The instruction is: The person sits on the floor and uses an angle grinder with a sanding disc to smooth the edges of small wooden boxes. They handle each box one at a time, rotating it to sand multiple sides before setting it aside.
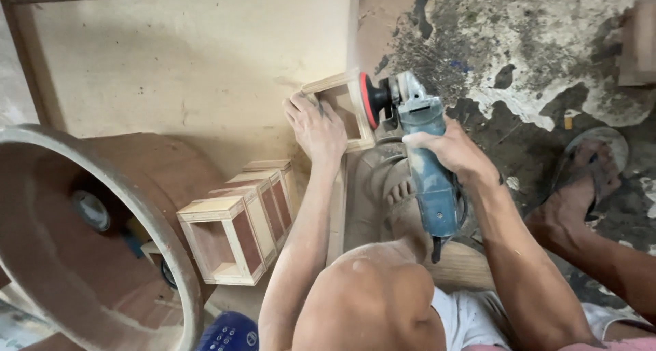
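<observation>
Head view, looking down over bent knees. Left hand (316, 127) lies palm-down on a small open wooden box frame (342, 108), fingers curled over its near edge and gripping it. The frame stands tilted on edge near the corner of a large pale board (184, 64), its side face turned toward the tool — likely held this way so the face meets the disc squarely and cannot skid.

Right hand (454, 153) is clenched round the body of a blue angle grinder (427, 166), knuckles up, wrist behind the tool. The grinder's red-backed sanding disc (370, 100) sits against, or just beside, the frame's right edge; contact cannot be confirmed, since the disc is seen edge-on. The grinder's tail points back toward the person, which keeps the forearm in line with the push.

Left of the knees, a row of similar box frames (239, 218) stands side by side (at least three, the rear ones overlapped) next to a large round reddish tub (89, 221).

Hard to make out — what the held frame rests on, which the hand and frame hide. A sandalled foot (588, 180) rests on the rough, stained floor (533, 44) at right. The tub and a blue object at the bottom edge are cut off.
</observation>
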